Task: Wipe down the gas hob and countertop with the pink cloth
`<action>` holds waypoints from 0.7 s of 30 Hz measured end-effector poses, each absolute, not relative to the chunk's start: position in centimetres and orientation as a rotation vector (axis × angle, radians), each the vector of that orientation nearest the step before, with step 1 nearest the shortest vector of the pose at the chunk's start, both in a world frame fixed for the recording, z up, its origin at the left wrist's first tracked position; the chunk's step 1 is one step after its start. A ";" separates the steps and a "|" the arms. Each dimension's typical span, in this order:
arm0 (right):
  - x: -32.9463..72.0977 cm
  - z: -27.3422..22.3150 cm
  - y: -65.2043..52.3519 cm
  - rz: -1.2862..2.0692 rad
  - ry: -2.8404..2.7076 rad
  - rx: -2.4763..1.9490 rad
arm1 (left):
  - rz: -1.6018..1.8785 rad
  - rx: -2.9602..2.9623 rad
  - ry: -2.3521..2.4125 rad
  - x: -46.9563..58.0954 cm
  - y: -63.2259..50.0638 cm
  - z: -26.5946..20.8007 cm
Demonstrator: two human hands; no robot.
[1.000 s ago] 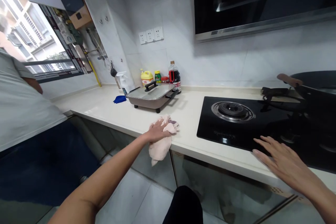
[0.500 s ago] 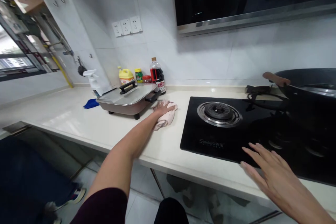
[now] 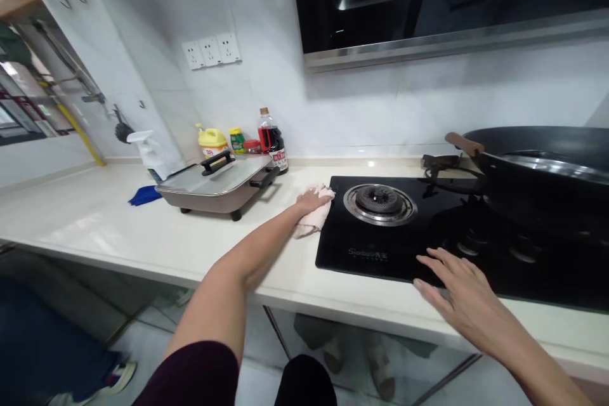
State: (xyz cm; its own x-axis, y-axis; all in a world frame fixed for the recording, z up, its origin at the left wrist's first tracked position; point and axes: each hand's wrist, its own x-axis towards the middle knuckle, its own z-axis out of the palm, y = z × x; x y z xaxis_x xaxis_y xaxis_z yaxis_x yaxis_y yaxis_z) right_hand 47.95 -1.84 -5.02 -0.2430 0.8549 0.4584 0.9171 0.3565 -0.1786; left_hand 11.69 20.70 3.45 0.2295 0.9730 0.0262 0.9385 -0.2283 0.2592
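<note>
One pink cloth [image 3: 310, 223] sits on bench [image 3: 285, 263] at left edge of stove [image 3: 399, 242], under left hand [image 3: 312, 202], can't tell if fingers grip it; right hand [image 3: 469, 295] empty, fingers spread over stove front.

Head camera: worn high, aimed forward and down | counter [image 3: 95, 222] and black stove [image 3: 425, 228] are viewed from close above | left hand [image 3: 313, 202], right hand [image 3: 466, 295] seen from behind | wall [image 3: 356, 117] is faced beyond | range hood [image 3: 428, 16] is cropped up top!

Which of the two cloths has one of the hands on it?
The pale pink cloth, beside the hob, under the left hand; the blue cloth lies untouched near the lidded pan.
</note>
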 end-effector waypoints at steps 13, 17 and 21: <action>48.3 -6.0 -1.2 -0.183 -2.154 -1.513 | 0.480 2.564 1.453 8.4 2.1 1.1; 48.2 -5.9 -1.3 -0.176 -2.144 -1.506 | 0.515 2.694 1.270 8.6 1.7 0.6; 48.0 -5.0 -1.9 -0.128 -2.149 -1.467 | 0.479 2.688 1.237 9.8 4.7 0.9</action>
State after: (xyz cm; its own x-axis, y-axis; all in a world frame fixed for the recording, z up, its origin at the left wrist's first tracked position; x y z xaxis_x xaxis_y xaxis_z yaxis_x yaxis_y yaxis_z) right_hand 48.02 -1.89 -5.02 -0.2695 0.8388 0.4731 0.8889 0.4057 -0.2129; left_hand 9.81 4.66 0.89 0.6104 0.7592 0.2259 0.7133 -0.6508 0.2600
